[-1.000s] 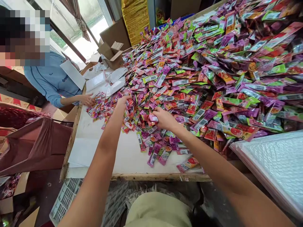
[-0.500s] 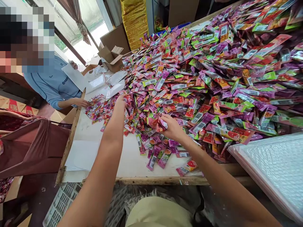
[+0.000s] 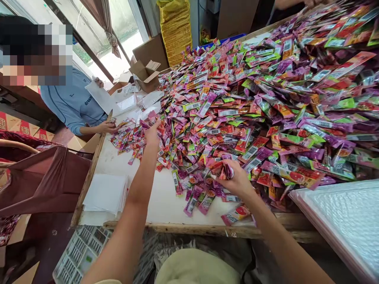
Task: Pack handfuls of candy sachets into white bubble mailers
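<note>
A large heap of small printed packets (image 3: 213,114), pink, purple, red and green, covers much of the white table (image 3: 162,197). My right hand (image 3: 235,177) is closed round a small bunch of packets (image 3: 223,169), raised over the near side of the heap. At the heap's left part, my left hand (image 3: 152,134) has its fingers curled on purple packets (image 3: 148,120); how many it grips is hidden. Several loose packets (image 3: 194,199) lie between my forearms, near the table's front edge.
White sheets (image 3: 105,193) are stacked at the front left. A stack of bubble-wrap envelopes (image 3: 340,213) stands at the right. Across the left side, a person in a blue top (image 3: 69,102) holds a white bag and reaches to packets. An open carton (image 3: 145,77) stands behind.
My right hand has moved right and turned, with the packets spread a little in it. My left hand has lifted slightly with packets at its fingers. The other person's hand has risen from the packets.
</note>
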Tool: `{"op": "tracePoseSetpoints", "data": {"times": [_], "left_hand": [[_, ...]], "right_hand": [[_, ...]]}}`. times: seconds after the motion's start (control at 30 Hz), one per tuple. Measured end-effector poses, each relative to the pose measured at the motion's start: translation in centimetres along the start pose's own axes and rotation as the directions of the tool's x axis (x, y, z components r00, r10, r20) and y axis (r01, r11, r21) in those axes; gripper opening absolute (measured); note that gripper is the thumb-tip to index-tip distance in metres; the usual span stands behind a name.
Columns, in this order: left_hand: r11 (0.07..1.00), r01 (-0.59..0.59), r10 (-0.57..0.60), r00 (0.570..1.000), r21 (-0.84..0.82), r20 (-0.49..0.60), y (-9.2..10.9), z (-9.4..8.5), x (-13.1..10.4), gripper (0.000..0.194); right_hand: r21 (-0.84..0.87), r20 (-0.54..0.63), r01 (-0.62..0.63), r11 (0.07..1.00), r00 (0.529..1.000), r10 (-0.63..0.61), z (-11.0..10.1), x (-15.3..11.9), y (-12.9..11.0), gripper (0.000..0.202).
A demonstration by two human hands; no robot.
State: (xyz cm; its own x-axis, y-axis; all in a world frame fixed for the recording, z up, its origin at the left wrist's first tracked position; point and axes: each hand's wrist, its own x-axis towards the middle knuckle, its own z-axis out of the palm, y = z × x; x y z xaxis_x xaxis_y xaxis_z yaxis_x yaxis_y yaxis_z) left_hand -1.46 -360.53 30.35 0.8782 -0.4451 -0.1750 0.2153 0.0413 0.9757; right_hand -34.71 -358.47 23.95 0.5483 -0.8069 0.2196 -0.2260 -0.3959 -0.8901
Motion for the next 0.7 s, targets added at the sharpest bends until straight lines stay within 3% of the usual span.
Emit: {"op": "tracePoseSetpoints", "data": {"times": [0.1, 0.17, 0.23, 0.33, 0.47, 0.53, 0.63, 0.7], "left_hand": [[0.982, -0.184, 0.174, 0.973, 0.050, 0.153, -0.6, -3.9, -6.4, 0.048], [0.975, -0.186, 0.145, 0.946, 0.120, 0.290, -1.4, -6.2, -11.3, 0.046], [0.977, -0.085, 0.011, 0.934, 0.193, 0.357, -2.4, -7.8, -15.7, 0.048], [0.977, 0.035, -0.117, 0.913, 0.210, 0.390, -4.1, -9.3, -20.4, 0.050], [0.972, 0.120, -0.201, 0.869, 0.201, 0.452, -6.4, -10.9, -23.2, 0.047], [0.970, 0.138, -0.219, 0.852, 0.201, 0.475, -7.0, -11.6, -23.8, 0.052], [0.988, -0.003, -0.085, 0.829, 0.157, 0.552, -7.0, -12.3, -24.5, 0.067], [0.991, -0.023, -0.059, 0.802, 0.129, 0.594, -6.5, -12.6, -24.8, 0.074]], "right_hand": [[0.188, -0.059, -0.084, 0.979, 0.994, 0.096, -0.1, -0.3, -1.2, 0.027], [0.387, -0.021, -0.161, 0.908, 0.983, 0.183, 0.7, -0.4, -2.6, 0.036], [0.541, 0.157, -0.278, 0.794, 0.961, 0.229, 2.2, -0.8, -4.2, 0.042], [0.642, 0.430, -0.464, 0.610, 0.877, 0.214, 4.6, -2.3, -5.7, 0.048], [0.692, 0.495, -0.530, 0.490, 0.843, 0.212, 5.9, -4.9, -6.1, 0.055], [0.680, 0.504, -0.537, 0.500, 0.837, 0.213, 5.6, -5.9, -6.0, 0.052], [0.647, 0.523, -0.522, 0.556, 0.834, 0.175, 4.9, -6.7, -6.3, 0.053], [0.622, 0.551, -0.514, 0.591, 0.823, 0.135, 4.7, -7.1, -6.8, 0.057]]}}
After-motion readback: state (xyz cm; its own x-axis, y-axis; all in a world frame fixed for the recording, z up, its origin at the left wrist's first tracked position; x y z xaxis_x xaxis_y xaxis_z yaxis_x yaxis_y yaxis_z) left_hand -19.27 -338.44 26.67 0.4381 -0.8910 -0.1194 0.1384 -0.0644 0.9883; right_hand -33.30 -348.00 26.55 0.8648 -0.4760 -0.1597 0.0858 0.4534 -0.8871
